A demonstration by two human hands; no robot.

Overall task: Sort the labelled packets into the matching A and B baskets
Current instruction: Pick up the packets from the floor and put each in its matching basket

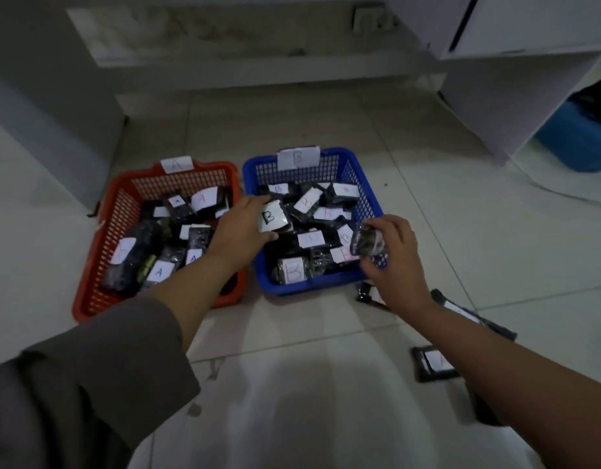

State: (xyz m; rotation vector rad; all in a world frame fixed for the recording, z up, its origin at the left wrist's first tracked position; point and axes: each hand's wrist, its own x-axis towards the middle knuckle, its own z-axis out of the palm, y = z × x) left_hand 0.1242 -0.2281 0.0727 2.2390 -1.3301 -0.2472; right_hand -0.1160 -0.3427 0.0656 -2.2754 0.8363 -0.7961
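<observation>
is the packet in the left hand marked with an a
No, the packet held by the left hand shows a black B on its white label, and it is over the blue basket.

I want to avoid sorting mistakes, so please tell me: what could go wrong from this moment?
1. The right hand holds a packet over the blue basket with no label visible; if it is an A, it would be missorted.
2. The left hand holds the B packet near the red basket; released early, it might drop there.
</observation>
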